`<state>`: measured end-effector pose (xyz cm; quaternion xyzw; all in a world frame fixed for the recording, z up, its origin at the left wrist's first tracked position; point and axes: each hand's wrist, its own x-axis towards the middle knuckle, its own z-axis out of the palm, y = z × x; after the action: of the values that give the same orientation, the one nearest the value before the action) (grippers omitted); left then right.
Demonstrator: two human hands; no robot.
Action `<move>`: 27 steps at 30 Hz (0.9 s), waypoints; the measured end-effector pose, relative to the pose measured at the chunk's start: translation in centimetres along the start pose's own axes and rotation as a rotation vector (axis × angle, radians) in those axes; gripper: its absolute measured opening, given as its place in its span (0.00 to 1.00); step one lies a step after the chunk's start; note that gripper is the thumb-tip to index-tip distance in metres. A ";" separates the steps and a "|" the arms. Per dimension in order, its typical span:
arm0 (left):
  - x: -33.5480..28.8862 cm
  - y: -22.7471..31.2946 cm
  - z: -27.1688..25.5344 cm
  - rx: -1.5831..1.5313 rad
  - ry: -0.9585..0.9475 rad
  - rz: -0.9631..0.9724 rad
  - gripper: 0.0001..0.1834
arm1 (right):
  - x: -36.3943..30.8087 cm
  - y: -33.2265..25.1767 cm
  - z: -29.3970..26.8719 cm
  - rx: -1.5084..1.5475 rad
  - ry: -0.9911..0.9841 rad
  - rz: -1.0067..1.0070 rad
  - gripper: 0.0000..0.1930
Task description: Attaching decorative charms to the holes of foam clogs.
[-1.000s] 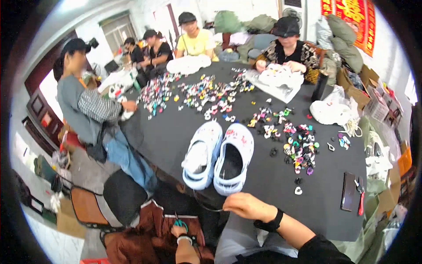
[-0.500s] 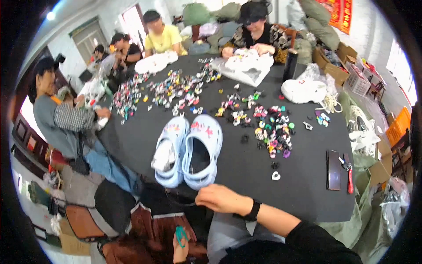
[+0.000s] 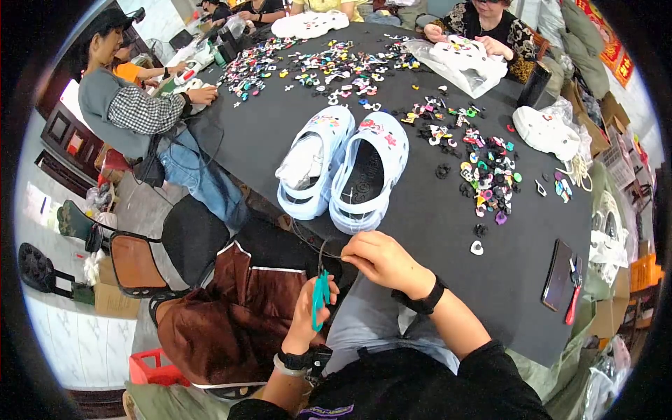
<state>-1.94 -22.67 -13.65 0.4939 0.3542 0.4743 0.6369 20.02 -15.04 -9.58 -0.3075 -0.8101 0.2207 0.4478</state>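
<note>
A pair of light blue clogs (image 3: 392,171) with colourful charms on the toes stands on the black table near its front edge. Crumpled white wrapping (image 3: 302,162) fills the left clog; the right one shows its dark insole. By the heels, my right hand (image 3: 383,260) pinches a thin dark cord (image 3: 308,241) that runs up toward the heel straps. My left hand (image 3: 302,318) is closed round teal-handled scissors (image 3: 320,301), just below and left of the right hand. Their blades point up beside the cord; whether they touch it I cannot tell.
Loose charms (image 3: 490,171) lie in heaps right and beyond the clogs. A phone (image 3: 558,274) and red-handled tool (image 3: 572,301) lie at right. White clogs (image 3: 546,133) and a black bottle (image 3: 534,85) stand farther back. Other people sit around the table; chairs (image 3: 136,262) stand left.
My left hand has risen with the scissors to beside my right hand, which still pinches the cord. The view has tilted down, so the clogs appear higher.
</note>
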 end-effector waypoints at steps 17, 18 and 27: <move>-1.9 -16.4 -19.9 0.747 0.774 -0.111 0.18 | -5.9 -9.1 2.8 0.539 -0.562 -0.169 0.04; -2.1 -18.5 -22.2 0.894 0.689 -0.120 0.17 | -6.3 -9.4 3.5 0.657 -0.626 -0.157 0.04; -1.0 -24.9 -27.2 1.670 0.263 -0.676 0.18 | -6.6 -8.5 5.9 0.794 -0.588 -0.006 0.09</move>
<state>-20.91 -17.19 -44.78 0.6063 0.7783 -0.0960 0.1316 15.11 -26.16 -11.06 -0.0354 -0.7564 0.5885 0.2833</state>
